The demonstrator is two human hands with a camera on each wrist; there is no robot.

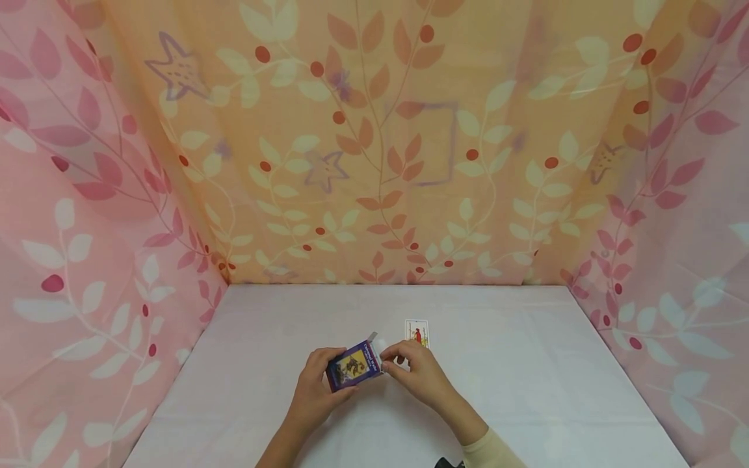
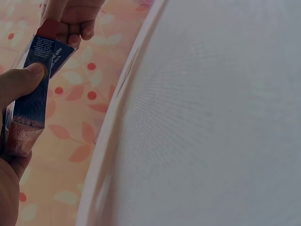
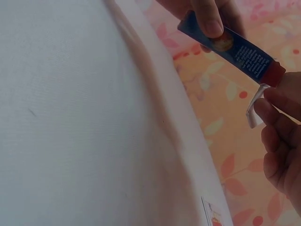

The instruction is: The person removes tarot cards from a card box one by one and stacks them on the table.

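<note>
My left hand (image 1: 316, 387) grips a dark blue tarot card box (image 1: 354, 365), fingers along its far edge and thumb along its near edge. The box is tilted, its yellow picture facing up and its flapped end toward the right. At that end my right hand (image 1: 417, 374) pinches the box's opening with thumb and fingertips. A red tab (image 3: 273, 74) and a pale folded flap (image 3: 256, 110) stick out there, close against the right fingers. What lies inside the box is hidden. Beyond the right hand, a single tarot card (image 1: 417, 331) lies face up, its lower part covered by the hand.
A white-covered table (image 1: 497, 364) lies under the hands. Patterned curtains (image 1: 374, 130) of leaves and berries hang at the back and along both sides. A small black object (image 1: 447, 463) shows at the bottom edge by the right sleeve (image 1: 491, 450).
</note>
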